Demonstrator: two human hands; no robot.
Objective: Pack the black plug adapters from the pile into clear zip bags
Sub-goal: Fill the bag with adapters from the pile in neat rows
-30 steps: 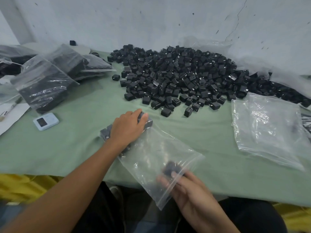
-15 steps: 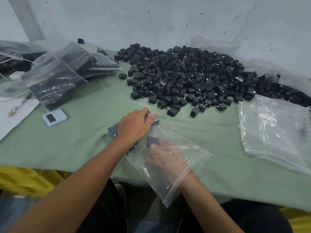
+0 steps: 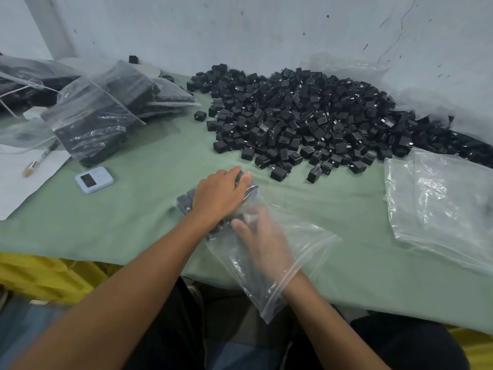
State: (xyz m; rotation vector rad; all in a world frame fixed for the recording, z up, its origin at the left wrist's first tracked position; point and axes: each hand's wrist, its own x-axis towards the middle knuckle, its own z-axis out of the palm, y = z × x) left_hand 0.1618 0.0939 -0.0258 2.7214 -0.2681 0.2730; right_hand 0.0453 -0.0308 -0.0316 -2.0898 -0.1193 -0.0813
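Observation:
A big pile of black plug adapters (image 3: pixel 306 118) covers the far side of the green table (image 3: pixel 138 217). In front of me lies a clear zip bag (image 3: pixel 309 244) with its mouth toward me. Several adapters (image 3: pixel 184 202) are lined up at its closed far end. My left hand (image 3: pixel 218 196) curls over that group from outside the bag and holds it down. My right hand (image 3: pixel 264 244) is inside the bag up to the wrist, with one black adapter (image 3: pixel 241 218) pinched at its fingertips right beside the group. The plastic blurs the fingers.
A stack of unfilled clear bags (image 3: pixel 440 204) lies at the right. Filled bags of adapters (image 3: pixel 90 121) are heaped at the left. Nearer the left edge are a small pale blue device (image 3: pixel 94 180), a white sheet (image 3: pixel 16 182) and a pen (image 3: pixel 40 158). Yellow crates (image 3: pixel 48 279) stand below the table edge.
My right hand went from the bag's mouth deep into the bag, carrying an adapter up to the group under my left hand. The left hand stayed in place.

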